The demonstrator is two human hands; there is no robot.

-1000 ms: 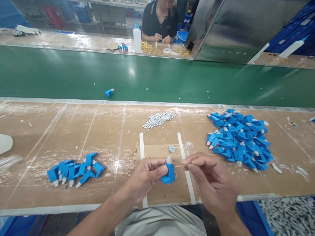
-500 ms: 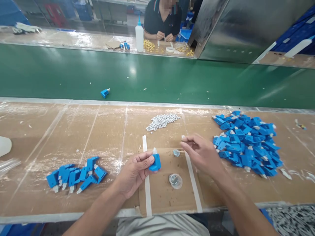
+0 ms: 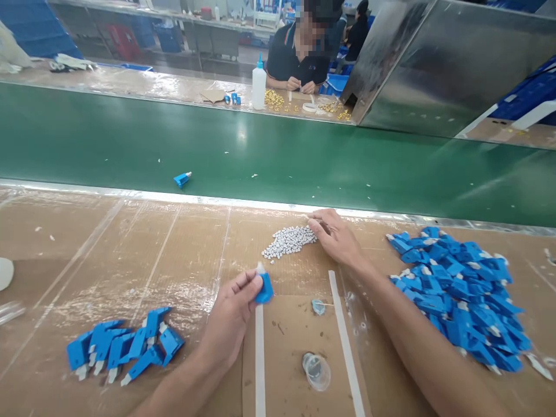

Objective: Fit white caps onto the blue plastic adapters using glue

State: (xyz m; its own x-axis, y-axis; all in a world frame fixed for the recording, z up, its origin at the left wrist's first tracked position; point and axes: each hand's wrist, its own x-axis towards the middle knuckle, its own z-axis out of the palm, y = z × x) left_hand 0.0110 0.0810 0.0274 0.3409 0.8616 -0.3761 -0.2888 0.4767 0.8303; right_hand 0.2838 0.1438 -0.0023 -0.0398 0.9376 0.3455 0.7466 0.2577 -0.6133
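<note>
My left hand (image 3: 234, 313) is closed on a blue plastic part (image 3: 264, 291), gripping it between thumb and fingers with its whitish tip pointing up. My right hand (image 3: 336, 237) reaches over the right end of a heap of small grey-white pieces (image 3: 287, 242). Its thumb and forefinger are slightly apart, and nothing shows between them. Nearer to me, on the cardboard sheet (image 3: 286, 341) between two white tape strips, lie a small clear cup (image 3: 319, 373) and a small bluish blob with a thin stick (image 3: 318, 307).
Several blue parts (image 3: 139, 344) lie at the left, and a large heap of them (image 3: 460, 289) at the right. Beyond the bench runs a green belt (image 3: 208, 150) carrying one blue part (image 3: 182, 179). Across it, a person (image 3: 297, 63) works beside a white bottle (image 3: 259, 87).
My right hand has moved from beside the thin stick forward to the grey-white pieces. My left hand keeps hold of the blue part. The view has tilted up somewhat.
</note>
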